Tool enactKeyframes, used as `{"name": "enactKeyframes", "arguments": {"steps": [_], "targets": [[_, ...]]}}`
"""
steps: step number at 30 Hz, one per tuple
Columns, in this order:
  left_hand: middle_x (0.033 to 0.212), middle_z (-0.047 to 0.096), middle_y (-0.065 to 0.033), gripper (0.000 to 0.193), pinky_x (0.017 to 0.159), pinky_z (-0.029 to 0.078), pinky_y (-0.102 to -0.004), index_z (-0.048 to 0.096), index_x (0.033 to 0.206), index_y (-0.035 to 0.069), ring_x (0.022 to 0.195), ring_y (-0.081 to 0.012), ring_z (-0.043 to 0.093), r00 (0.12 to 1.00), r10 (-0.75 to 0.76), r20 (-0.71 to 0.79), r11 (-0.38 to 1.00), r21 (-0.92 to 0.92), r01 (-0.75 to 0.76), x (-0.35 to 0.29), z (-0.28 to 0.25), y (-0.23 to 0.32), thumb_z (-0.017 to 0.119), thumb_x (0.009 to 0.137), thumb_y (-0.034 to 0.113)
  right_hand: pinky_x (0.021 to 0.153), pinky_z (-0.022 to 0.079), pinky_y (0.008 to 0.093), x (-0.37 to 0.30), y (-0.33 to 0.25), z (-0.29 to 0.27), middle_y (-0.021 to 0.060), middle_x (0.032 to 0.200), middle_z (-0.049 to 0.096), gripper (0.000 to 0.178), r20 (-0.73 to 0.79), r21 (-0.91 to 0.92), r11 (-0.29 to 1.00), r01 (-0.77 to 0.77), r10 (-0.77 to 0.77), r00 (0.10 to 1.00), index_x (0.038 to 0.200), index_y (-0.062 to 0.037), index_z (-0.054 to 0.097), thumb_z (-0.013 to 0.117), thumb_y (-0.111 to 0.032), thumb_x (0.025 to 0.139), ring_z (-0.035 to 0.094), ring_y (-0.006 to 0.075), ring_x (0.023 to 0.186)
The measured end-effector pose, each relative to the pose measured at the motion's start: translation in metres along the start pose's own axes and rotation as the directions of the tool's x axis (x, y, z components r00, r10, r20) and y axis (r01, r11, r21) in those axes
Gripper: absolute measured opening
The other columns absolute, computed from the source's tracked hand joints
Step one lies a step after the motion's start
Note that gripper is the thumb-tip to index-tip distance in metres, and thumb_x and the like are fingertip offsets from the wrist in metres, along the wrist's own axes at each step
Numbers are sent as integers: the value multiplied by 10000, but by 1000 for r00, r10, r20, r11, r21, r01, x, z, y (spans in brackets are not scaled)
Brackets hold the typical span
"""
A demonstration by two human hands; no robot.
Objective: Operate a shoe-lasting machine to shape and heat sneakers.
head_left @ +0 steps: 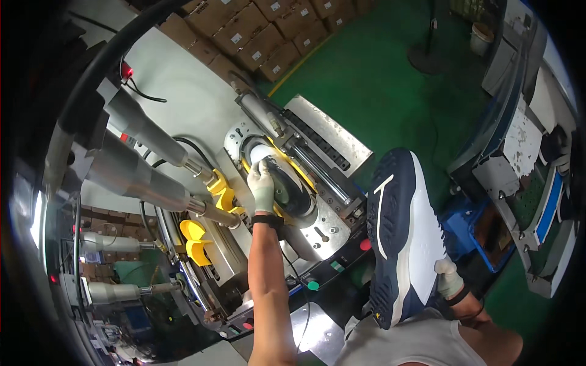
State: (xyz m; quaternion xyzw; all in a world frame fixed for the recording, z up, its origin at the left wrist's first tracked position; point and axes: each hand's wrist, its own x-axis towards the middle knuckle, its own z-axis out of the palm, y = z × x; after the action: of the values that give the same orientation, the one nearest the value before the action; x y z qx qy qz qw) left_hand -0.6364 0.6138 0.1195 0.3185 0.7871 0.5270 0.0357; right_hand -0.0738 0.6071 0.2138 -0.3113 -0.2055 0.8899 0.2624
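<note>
My left hand (261, 183), in a pale thin glove with a black band at the wrist, reaches into a shoe press. Its fingers are drawn together on a dark shoe (292, 194) with a white end, seated in the press's oval bed (235, 141). Yellow strips line that bed on both sides. Close in front of me, a navy and white shoe (400, 238) stands on end with its studded sole facing left. My gloved right hand (448, 277) grips its white upper from the right, some fingers hidden behind it.
Left of the bed, metal press cylinders (143, 174) and yellow curved pads (195, 243) stick out. A red button (365, 244) and green button (313, 285) sit on the front edge. Stacked cartons (262, 49) stand behind, a blue crate (461, 235) and another machine (519, 146) to the right.
</note>
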Motion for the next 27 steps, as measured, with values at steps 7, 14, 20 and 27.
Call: {"name": "enactKeyframes", "arguments": {"steps": [7, 14, 20, 27], "targets": [[947, 726, -169, 229, 835, 522, -378, 709, 1084, 0, 884, -281, 694, 990, 52, -134, 995, 87, -40, -55, -2, 68, 607, 1029, 198, 1084, 503, 399, -23, 15, -57, 111, 1396, 620, 926, -10, -171, 985, 38, -40, 999, 1532, -3, 408, 824, -166, 721, 628, 271, 1234], [986, 685, -69, 103, 909, 494, -310, 672, 1033, 23, 926, -152, 621, 891, 370, -263, 917, -49, -396, -124, -68, 179, 600, 1045, 96, 1018, 553, 386, -51, 19, -30, 126, 1340, 644, 754, 51, -368, 913, 178, -172, 984, 1491, 28, 443, 659, -70, 775, 667, 273, 1178], [941, 687, -104, 194, 1142, 406, -549, 656, 992, -6, 965, -267, 670, 832, 470, -295, 820, -203, -535, -228, -164, 256, 508, 1060, 99, 834, 546, 315, -50, 37, -5, 38, 1047, 695, 428, -10, -380, 893, 240, -263, 965, 1257, 50, 626, 656, -111, 862, 665, 129, 925], [938, 681, -156, 111, 1111, 445, -534, 672, 931, -5, 970, -318, 682, 962, 269, -44, 942, -197, -273, -412, -259, 225, 562, 924, -22, 910, 553, 338, -11, 15, 143, 95, 1157, 676, 466, 298, -502, 741, 445, -335, 894, 1287, 48, 587, 732, -124, 879, 673, 186, 1000]]}}
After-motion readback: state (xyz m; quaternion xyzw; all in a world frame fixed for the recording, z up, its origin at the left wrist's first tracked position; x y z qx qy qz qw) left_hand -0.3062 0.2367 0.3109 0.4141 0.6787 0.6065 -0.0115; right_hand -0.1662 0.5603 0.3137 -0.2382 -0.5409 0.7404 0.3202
